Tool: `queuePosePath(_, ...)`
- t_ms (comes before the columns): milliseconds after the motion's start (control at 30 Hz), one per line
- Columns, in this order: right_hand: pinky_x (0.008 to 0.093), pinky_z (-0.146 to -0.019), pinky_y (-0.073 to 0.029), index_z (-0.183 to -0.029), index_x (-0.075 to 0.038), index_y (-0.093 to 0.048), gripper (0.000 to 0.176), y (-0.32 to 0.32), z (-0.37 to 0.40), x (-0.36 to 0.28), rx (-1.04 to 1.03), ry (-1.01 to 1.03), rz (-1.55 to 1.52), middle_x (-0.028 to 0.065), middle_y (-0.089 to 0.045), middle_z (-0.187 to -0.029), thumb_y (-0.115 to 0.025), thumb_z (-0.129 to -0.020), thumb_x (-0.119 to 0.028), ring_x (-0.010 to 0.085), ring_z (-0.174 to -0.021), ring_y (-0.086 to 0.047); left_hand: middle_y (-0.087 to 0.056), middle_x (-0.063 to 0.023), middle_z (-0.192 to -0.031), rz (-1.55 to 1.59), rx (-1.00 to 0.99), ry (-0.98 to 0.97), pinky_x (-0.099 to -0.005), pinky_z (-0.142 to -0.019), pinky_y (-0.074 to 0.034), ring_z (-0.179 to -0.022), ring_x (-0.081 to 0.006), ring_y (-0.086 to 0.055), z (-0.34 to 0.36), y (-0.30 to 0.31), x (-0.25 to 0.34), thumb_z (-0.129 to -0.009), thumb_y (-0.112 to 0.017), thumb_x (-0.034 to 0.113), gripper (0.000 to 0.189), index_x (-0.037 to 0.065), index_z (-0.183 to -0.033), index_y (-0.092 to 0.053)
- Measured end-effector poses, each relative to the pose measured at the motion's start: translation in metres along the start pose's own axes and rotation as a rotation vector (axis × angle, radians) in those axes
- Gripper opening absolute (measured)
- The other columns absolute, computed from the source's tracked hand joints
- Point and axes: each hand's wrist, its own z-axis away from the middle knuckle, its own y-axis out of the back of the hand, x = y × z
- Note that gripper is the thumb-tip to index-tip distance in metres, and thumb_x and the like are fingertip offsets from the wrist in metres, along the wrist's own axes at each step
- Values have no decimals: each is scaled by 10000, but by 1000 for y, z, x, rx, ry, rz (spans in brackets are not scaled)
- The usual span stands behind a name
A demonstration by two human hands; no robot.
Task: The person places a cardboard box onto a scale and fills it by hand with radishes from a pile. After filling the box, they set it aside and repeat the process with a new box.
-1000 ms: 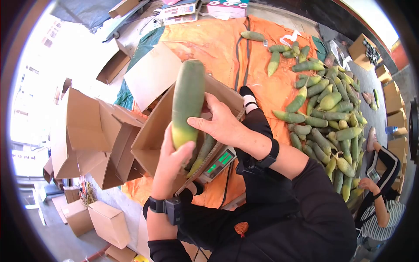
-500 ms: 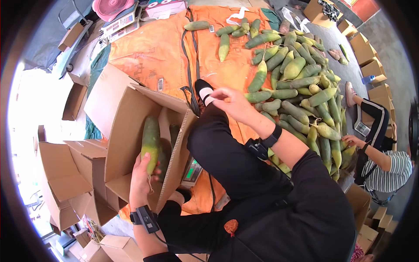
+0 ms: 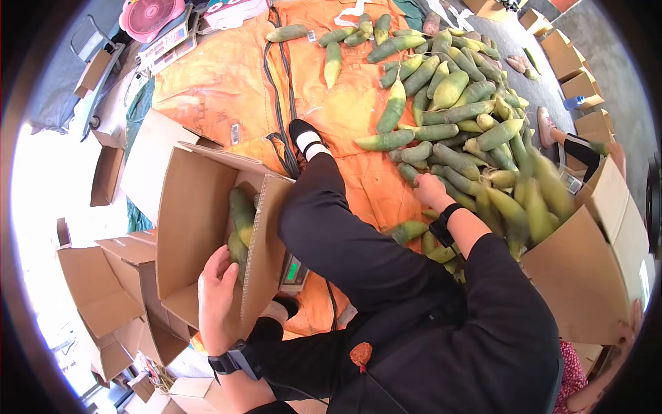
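Observation:
My left hand [image 3: 218, 293] is at the open cardboard box [image 3: 189, 228], fingers apart and reaching in beside green radishes [image 3: 242, 212] inside. The box wall hides part of these radishes. At the near edge of the big radish pile [image 3: 455, 131], my right hand [image 3: 432, 192] has its fingers closed at the end of a green radish [image 3: 408, 173]. The fingertips are partly hidden there.
Another person's hands hold a tilted cardboard box [image 3: 583, 269] at the right, with blurred radishes [image 3: 541, 196] beside its opening. A scale [image 3: 294, 272] is by my box. Black cables [image 3: 272, 90] cross the orange sheet [image 3: 200, 90]. More boxes [image 3: 103, 283] stand left.
My left hand has let go of a radish, which now lies in the box. My right hand has moved right to the pile. A tilted box and falling radishes have appeared at the right.

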Motion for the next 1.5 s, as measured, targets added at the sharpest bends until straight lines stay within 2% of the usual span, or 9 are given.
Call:
queuePosePath(100,410,-895,-473,-1021,-105,-631,254,12,8,0,-5,-21,49,106,-618,-1076,-661,-783,-190,312,-1063,-566,-612,-192,-1193,-45,25,-20,-355,-911,-484,-1074,-259,-606,1,0,-2,-860,-608,94,437,-19,-1273,-523)
queuePosePath(500,447,-913,-399,-964,-124,-629,179,47,5,-68,237,340,464,53,-602,-1018,-599,-789,-143,234,-1057,-535,-605,-184,-1195,-142,28,-33,-360,-895,-491,-1058,-270,-607,1,1,-3,-846,-620,88,445,3,-1274,-531)
queuePosePath(700,494,-913,-384,-1065,-156,-606,280,51,-10,-36,280,203,461,66,-542,-1152,-620,-785,-166,245,-1128,-495,-602,-189,-1190,-174,24,-44,-367,-897,-487,-1052,-286,-606,3,3,-2,-840,-621,91,445,6,-1268,-535)
queuePosePath(833,502,-902,-394,-1151,-139,-564,420,46,-8,-8,175,23,405,67,-544,-1181,-690,-778,-287,258,-1167,-483,-603,-184,-1177,-225,19,-62,-370,-893,-485,-1039,-297,-607,3,2,-1,-838,-620,101,436,6,-1256,-541)
queuePosePath(933,527,-943,-391,-1274,-145,-497,532,39,-7,1,4,-104,355,72,-532,-1261,-617,-853,-447,270,-1221,-467,-603,-180,-1173,-237,12,-56,-375,-891,-482,-1033,-304,-606,3,1,-2,-835,-622,106,437,7,-1253,-542)
queuePosePath(1200,560,-979,-387,-1311,-141,-479,706,39,2,-15,-237,-111,307,106,-475,-1341,-622,-789,-594,308,-1269,-431,-605,-183,-1159,-247,9,-68,-380,-887,-478,-1017,-311,-604,1,0,-5,-828,-630,121,440,10,-1245,-547)
queuePosePath(1300,555,-963,-393,-1313,-144,-475,770,34,15,-13,-285,103,431,115,-464,-1344,-730,-703,-538,320,-1263,-432,-607,-192,-1159,-265,6,-81,-372,-880,-488,-1015,-304,-617,-2,1,-8,-826,-632,110,441,7,-1246,-548)
queuePosePath(1367,547,-940,-402,-1291,-149,-477,687,26,33,-16,-167,299,674,102,-489,-1288,-775,-701,-334,312,-1212,-466,-607,-200,-1174,-287,12,-63,-365,-881,-497,-1029,-297,-629,-2,5,-11,-827,-630,96,443,6,-1252,-547)
queuePosePath(1500,548,-924,-405,-1262,-151,-474,622,5,31,-12,-88,341,732,81,-511,-1222,-756,-709,-170,292,-1149,-497,-609,-195,-1152,-281,18,-92,-367,-874,-500,-1012,-311,-629,1,7,-7,-826,-649,109,440,16,-1244,-548)
